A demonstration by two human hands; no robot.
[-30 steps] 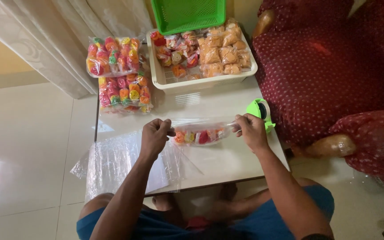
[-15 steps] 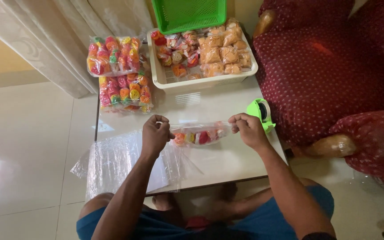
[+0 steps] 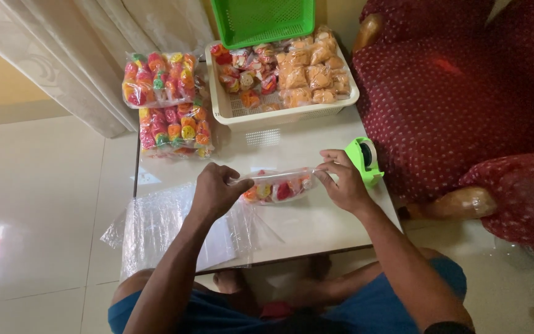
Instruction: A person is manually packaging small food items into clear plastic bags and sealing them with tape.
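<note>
A small clear packet of colourful sweets (image 3: 277, 187) lies on the white table (image 3: 316, 222), stretched between my two hands. My left hand (image 3: 214, 192) pinches its left end. My right hand (image 3: 341, 179) pinches its right end, close beside a green tape dispenser (image 3: 364, 159). The packet's top edge is pulled taut between my fingers.
A white basket (image 3: 279, 114) of wrapped sweets and orange snacks stands at the table's back, with a green basket (image 3: 261, 21) behind it. Two filled packets (image 3: 165, 102) lie at the back left. Empty clear bags (image 3: 168, 229) overhang the front left edge. A maroon armchair (image 3: 458, 105) stands right.
None of note: both hands keep hold of the packet's ends, shifted only slightly.
</note>
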